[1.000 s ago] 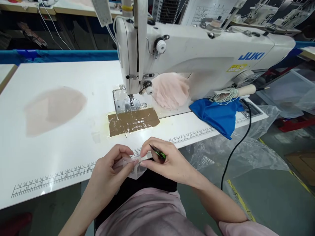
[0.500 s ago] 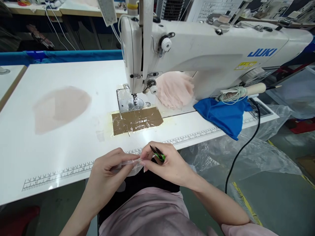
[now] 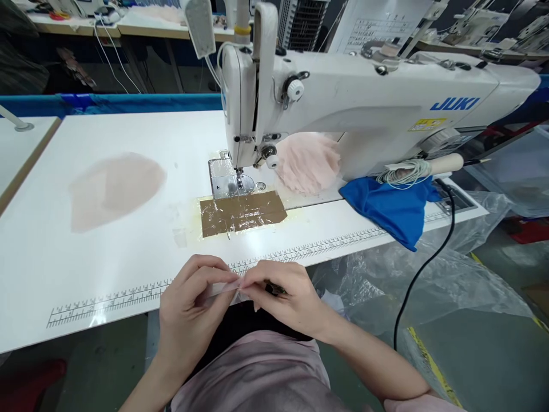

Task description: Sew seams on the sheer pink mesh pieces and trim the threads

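Observation:
Over the front edge of the table, my left hand (image 3: 191,309) pinches a pale, sheer strip of fabric (image 3: 225,287) between thumb and fingers. My right hand (image 3: 285,294) meets it there, with thumb and forefinger closed on the other end of the fabric. Tucked inside the right hand is a small pair of thread snips (image 3: 274,288), its dark blades mostly covered by the fingers. Most of the fabric is hidden behind my hands.
Ahead stands a white sewing machine (image 3: 364,91). Ruffled pink fabric (image 3: 307,163) lies under its arm, and a flat sheer piece (image 3: 115,191) lies at left. A blue cloth (image 3: 386,206), a cord coil (image 3: 405,173) and a black cable (image 3: 422,266) are at right.
My fingertips have drawn closer together on the fabric. The snips have turned in my right hand, so their blades and green part show less. The view has shifted slightly.

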Available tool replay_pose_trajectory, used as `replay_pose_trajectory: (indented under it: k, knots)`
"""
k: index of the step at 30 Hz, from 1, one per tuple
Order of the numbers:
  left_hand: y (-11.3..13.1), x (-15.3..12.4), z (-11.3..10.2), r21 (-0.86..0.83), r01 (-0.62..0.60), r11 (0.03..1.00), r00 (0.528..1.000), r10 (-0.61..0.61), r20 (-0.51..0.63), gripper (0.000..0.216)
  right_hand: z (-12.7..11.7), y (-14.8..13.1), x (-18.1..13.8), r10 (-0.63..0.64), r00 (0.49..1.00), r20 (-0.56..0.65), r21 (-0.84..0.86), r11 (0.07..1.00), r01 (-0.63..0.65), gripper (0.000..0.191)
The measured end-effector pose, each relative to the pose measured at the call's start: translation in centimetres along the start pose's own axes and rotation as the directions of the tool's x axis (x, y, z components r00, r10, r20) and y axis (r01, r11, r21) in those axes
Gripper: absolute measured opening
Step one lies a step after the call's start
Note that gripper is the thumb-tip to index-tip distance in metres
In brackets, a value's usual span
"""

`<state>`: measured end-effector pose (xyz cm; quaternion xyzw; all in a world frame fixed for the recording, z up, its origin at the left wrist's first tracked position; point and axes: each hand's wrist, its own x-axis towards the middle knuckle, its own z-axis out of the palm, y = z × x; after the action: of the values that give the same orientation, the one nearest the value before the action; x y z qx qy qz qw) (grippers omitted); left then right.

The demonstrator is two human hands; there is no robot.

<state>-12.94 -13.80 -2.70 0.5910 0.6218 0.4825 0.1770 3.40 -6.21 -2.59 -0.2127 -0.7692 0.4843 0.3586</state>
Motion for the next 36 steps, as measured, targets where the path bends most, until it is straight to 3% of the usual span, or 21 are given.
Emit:
replay_pose_trajectory:
  k: [6,9,11,16,24,28,31,34,36]
  knots:
    - [0.0,-0.5,0.1,-0.071,0.079,0.994,0.996,-0.076,0.045,0.007,0.0,0.5,0.0,-0.186,0.982,-0.037,-0.05,0.982,0.184,0.008]
    - [0.0,-0.5,0.1,-0.028,0.077,0.997,0.995,-0.076,0.059,0.006,-0.3,0.8,0.0,-0.249,0.968,0.025,-0.037,0.968,0.25,0.01]
    - [-0.1,-0.5,0.0,-0.011,0.058,0.998,0.997,-0.057,0.061,0.007,-0.5,0.8,0.0,-0.233,0.971,0.056,-0.025,0.972,0.235,0.01]
    - [-0.3,-0.5,-0.1,0.022,-0.015,1.0,0.997,0.013,0.074,0.007,-0.9,0.7,0.2,-0.197,0.98,-0.042,-0.124,0.974,0.19,0.02]
    - [0.2,0.1,0.0,0.089,-0.147,0.985,0.987,0.141,0.07,0.015,-0.7,0.8,0.4,-0.18,0.983,0.039,-0.236,0.954,0.185,0.01]
    - [0.2,-0.1,0.1,0.104,-0.148,0.983,0.987,0.141,0.073,0.017,-0.8,1.0,0.0,-0.172,0.983,0.071,-0.27,0.945,0.184,0.011]
    - [0.0,-0.2,0.2,0.111,-0.128,0.986,0.991,0.122,0.059,0.017,-0.7,1.0,-0.3,-0.206,0.975,0.079,-0.198,0.956,0.218,0.008]
    - [-0.3,-0.2,0.1,0.184,-0.091,0.979,0.996,0.088,0.022,0.013,-0.6,0.9,-0.6,-0.205,0.964,0.17,-0.099,0.97,0.224,0.001]
    - [-0.4,-0.1,0.0,0.219,-0.083,0.972,0.996,0.084,0.005,0.013,-0.5,0.8,-0.7,-0.202,0.969,0.143,-0.09,0.972,0.216,0.003]
